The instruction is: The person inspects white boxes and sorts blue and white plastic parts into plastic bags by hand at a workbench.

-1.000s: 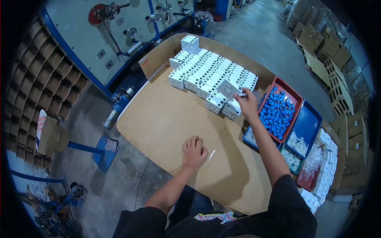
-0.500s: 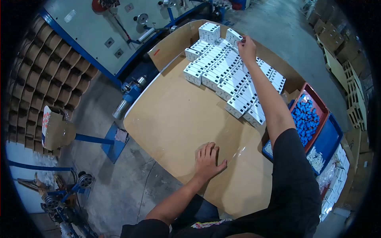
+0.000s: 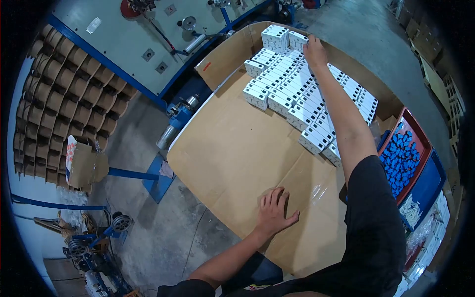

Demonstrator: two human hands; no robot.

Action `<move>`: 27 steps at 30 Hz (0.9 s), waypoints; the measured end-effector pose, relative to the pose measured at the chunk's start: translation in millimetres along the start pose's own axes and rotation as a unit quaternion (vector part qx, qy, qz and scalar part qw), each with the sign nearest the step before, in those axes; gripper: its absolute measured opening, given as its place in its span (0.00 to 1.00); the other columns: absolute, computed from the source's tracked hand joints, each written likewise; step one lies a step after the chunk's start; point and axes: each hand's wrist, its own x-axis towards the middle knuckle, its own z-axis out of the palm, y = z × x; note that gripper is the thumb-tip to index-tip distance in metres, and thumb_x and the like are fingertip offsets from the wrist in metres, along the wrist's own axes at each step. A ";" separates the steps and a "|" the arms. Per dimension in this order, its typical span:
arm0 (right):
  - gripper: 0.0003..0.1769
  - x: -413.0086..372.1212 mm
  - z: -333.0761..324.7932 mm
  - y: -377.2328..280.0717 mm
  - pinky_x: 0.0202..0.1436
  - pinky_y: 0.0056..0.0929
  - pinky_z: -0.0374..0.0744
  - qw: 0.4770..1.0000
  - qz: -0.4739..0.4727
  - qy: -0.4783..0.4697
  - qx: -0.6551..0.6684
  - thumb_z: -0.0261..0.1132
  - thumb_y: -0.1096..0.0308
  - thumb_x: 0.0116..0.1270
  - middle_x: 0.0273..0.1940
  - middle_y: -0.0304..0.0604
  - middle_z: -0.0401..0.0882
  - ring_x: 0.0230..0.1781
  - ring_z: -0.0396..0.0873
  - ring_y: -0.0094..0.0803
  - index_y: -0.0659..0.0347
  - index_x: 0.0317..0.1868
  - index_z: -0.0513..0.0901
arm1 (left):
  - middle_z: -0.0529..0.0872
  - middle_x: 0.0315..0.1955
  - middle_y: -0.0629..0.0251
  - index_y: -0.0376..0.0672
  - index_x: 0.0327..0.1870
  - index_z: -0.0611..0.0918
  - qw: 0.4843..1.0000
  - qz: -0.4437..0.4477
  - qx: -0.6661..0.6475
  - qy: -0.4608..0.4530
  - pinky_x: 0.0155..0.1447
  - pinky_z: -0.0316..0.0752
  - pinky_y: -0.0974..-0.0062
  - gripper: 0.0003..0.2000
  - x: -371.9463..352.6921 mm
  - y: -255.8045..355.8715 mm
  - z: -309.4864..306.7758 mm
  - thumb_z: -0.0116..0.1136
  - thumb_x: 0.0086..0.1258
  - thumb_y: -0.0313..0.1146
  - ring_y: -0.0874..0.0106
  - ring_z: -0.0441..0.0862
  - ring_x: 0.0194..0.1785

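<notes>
At the far end of the cardboard-covered table [image 3: 222, 153], my right hand [image 3: 315, 53] has its fingers closed on a white block [image 3: 297, 39]. This block stands on the rows of white blocks [image 3: 287, 81], right beside a taller stack of white blocks [image 3: 274, 37]. The rows cover the far right part of the cardboard. My left hand [image 3: 273, 212] lies on the near part of the cardboard with its fingers spread and nothing in it.
On the right sit a red tray of blue parts [image 3: 400, 158] and a blue tray with small white pieces [image 3: 410, 210]. A raised cardboard edge [image 3: 356, 74] borders the far side. A machine [image 3: 123, 44], a blue stand [image 3: 133, 173] and cardboard dividers [image 3: 64, 109] are at left.
The block in my right hand has come closer to the taller stack and now stands against it. My left hand stays on the cardboard. The whole view has shifted slightly.
</notes>
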 end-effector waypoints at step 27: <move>0.18 -3.0 13.7 -13.9 0.51 0.52 0.85 0.996 -0.083 0.018 -0.002 0.65 0.59 0.73 0.51 0.56 0.86 0.49 0.86 0.56 0.60 0.56 0.76 | 0.73 0.64 0.55 0.41 0.62 0.78 1.000 0.000 -0.004 -0.004 0.72 0.61 0.51 0.35 1.3 1.0 2.9 0.69 0.60 0.58 0.54 0.68 0.71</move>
